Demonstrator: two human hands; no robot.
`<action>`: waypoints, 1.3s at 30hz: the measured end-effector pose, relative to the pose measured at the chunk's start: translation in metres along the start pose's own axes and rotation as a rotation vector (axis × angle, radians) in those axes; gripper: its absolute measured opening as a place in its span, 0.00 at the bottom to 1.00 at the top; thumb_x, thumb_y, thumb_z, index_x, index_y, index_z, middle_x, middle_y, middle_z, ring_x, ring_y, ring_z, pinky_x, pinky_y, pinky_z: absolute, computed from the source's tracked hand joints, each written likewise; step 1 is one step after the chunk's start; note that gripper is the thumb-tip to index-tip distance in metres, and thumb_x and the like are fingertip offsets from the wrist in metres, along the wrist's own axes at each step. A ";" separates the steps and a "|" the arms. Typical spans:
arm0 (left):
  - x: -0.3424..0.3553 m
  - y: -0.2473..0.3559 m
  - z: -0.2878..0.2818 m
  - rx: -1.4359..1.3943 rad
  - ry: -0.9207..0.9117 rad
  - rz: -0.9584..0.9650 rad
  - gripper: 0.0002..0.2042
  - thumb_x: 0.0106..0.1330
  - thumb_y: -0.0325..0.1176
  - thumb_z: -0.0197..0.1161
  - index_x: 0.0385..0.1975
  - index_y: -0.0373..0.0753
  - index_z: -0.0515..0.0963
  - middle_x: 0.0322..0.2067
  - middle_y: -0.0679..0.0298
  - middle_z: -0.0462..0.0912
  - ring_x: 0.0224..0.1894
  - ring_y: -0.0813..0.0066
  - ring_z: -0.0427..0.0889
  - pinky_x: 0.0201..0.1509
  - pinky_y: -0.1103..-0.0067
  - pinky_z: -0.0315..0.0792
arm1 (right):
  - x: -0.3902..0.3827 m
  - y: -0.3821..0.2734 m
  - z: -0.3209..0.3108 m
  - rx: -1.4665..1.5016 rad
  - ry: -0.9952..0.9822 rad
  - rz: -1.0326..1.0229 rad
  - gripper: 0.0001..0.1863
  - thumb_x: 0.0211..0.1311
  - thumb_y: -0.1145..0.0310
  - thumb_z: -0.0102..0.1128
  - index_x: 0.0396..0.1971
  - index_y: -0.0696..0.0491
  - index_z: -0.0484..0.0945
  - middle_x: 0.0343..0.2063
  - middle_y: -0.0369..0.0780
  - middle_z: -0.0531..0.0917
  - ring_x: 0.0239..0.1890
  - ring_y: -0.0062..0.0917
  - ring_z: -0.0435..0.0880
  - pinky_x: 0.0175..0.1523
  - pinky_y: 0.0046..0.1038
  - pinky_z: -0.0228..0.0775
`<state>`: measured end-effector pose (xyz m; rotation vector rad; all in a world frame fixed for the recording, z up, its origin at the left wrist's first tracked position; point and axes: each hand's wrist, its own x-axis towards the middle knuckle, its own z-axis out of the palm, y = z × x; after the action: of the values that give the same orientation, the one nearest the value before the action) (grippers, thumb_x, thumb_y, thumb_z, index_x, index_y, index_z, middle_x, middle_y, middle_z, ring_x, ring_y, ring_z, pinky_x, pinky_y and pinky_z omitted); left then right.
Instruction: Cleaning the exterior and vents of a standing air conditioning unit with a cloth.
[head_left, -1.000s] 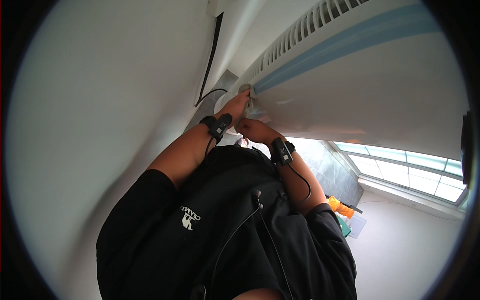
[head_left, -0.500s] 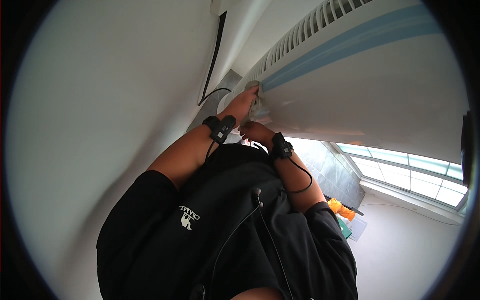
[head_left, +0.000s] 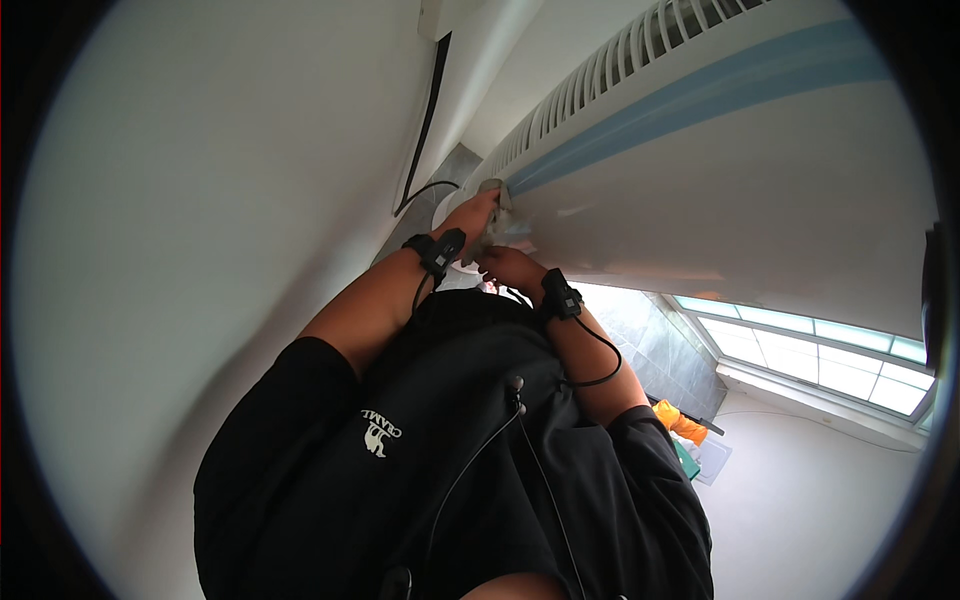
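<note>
white air conditioner point(head_left: 720, 180), pale blue stripe, wall-mounted overhead

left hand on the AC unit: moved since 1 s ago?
Yes, slightly. The left hand has crept up along the end of the white air conditioner, closer to its blue stripe. The right hand stays just below.

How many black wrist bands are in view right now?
2. One black wrist band sits on the left arm, just below the left hand at the end of the white air conditioner. The other wrist band sits behind the right hand.
</note>
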<state>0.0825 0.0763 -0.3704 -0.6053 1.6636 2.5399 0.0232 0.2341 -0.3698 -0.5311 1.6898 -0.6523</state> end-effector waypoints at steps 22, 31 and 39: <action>-0.009 0.030 0.015 -0.330 0.107 -0.195 0.20 0.72 0.51 0.51 0.47 0.40 0.76 0.39 0.65 0.79 0.39 0.73 0.78 0.45 0.74 0.73 | -0.023 -0.007 -0.005 0.144 -0.018 0.073 0.22 0.68 0.57 0.51 0.51 0.59 0.75 0.44 0.43 0.82 0.40 0.28 0.83 0.42 0.29 0.76; -0.014 0.058 0.031 -0.343 0.122 -0.007 0.23 0.71 0.45 0.48 0.53 0.32 0.76 0.47 0.59 0.80 0.46 0.71 0.77 0.54 0.76 0.69 | -0.015 0.017 -0.013 0.182 -0.012 0.069 0.21 0.70 0.56 0.51 0.52 0.58 0.75 0.44 0.42 0.81 0.42 0.26 0.82 0.44 0.27 0.75; -0.018 0.047 0.029 -0.255 0.230 -0.035 0.24 0.71 0.48 0.50 0.51 0.31 0.76 0.46 0.56 0.80 0.46 0.70 0.78 0.53 0.75 0.70 | -0.020 0.003 -0.006 0.191 -0.016 0.064 0.22 0.70 0.57 0.50 0.51 0.59 0.75 0.43 0.43 0.82 0.39 0.27 0.82 0.39 0.28 0.76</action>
<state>0.0787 0.0850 -0.3134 -0.9687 1.3761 2.7692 0.0211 0.2504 -0.3567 -0.3444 1.6035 -0.7516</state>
